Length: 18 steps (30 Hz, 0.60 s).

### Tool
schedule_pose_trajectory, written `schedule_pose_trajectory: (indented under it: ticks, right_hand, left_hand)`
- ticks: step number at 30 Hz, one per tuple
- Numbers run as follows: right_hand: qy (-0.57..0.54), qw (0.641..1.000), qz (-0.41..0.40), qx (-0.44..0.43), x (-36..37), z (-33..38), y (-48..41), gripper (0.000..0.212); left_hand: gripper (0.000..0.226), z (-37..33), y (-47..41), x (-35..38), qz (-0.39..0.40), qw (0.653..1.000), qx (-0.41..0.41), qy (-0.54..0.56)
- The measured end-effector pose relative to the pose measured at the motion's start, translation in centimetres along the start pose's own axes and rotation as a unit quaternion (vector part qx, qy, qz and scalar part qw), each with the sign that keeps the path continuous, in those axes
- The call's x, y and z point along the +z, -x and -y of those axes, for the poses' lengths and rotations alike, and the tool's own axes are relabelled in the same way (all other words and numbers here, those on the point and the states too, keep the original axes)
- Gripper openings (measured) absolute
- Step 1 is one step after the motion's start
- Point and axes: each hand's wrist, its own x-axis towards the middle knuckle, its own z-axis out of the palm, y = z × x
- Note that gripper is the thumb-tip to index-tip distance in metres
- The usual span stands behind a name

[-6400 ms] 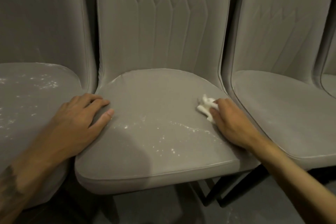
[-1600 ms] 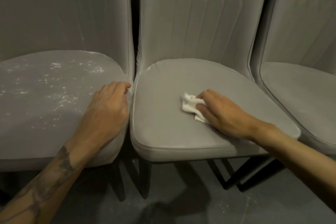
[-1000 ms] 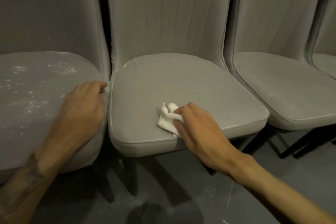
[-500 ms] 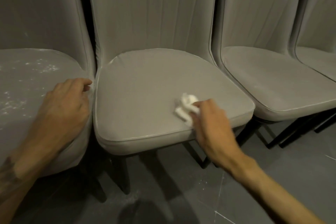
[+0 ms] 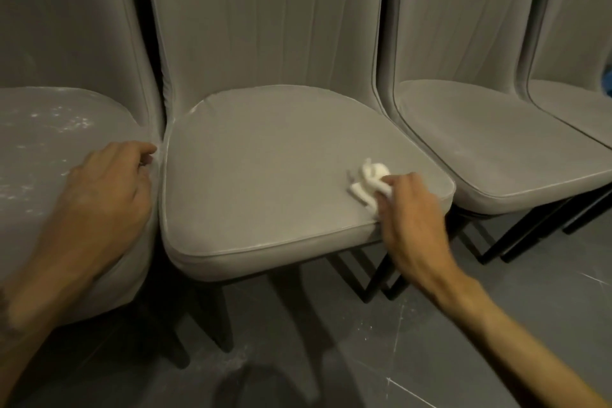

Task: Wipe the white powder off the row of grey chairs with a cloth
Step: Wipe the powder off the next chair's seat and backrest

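Observation:
A row of grey upholstered chairs fills the view. The middle chair's seat [image 5: 265,169] shows no powder. My right hand [image 5: 410,209] grips a crumpled white cloth [image 5: 369,180] and presses it on the front right part of that seat. The left chair's seat [image 5: 36,142] is speckled with white powder [image 5: 71,121]. My left hand [image 5: 106,199] rests on the right edge of the left seat, its fingertips curled into the gap between the two chairs.
Two more grey chairs stand to the right, the nearer seat [image 5: 490,149] without visible powder. Thin black chair legs [image 5: 381,275] stand on a dark grey floor [image 5: 331,358] dusted with white specks below the middle seat.
My right hand slid the cloth from the middle front of the seat to its front right. The view shifted slightly; my left hand stayed on the left seat's edge.

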Motion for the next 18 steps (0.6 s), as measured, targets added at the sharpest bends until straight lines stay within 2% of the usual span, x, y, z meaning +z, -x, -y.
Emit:
schedule_pose_trajectory:
  ticks: [3,5,7,10,14,18]
  right_hand:
    - [-0.038,0.997,0.040,-0.062,1.0,5.0,0.4,0.018]
    - [-0.041,0.992,0.066,-0.096,0.4,5.4,-0.2,0.020]
    - [-0.044,0.993,0.072,-0.082,-0.5,3.9,-0.5,0.018]
    - [-0.014,0.999,0.035,-0.035,-0.4,3.5,0.2,0.012]
    - [-0.039,0.995,0.024,-0.089,1.5,10.2,1.5,0.019]
    - [-0.071,0.977,0.087,-0.179,3.2,17.5,0.6,0.019]
  left_hand:
    - [0.040,0.1,0.0,0.0,0.001,1.000,0.000,-0.003]
    - [0.041,0.3,0.0,-0.1,0.002,1.000,-0.003,-0.010]
    - [0.042,0.2,0.0,-0.3,0.006,1.000,-0.007,-0.015]
    - [0.041,-0.2,0.1,-0.4,0.000,1.000,-0.010,-0.013]
    - [0.038,-0.4,0.4,-0.4,-0.012,1.000,0.001,-0.007]
    - [0.035,-0.6,0.6,-0.3,0.000,1.000,0.001,0.010]
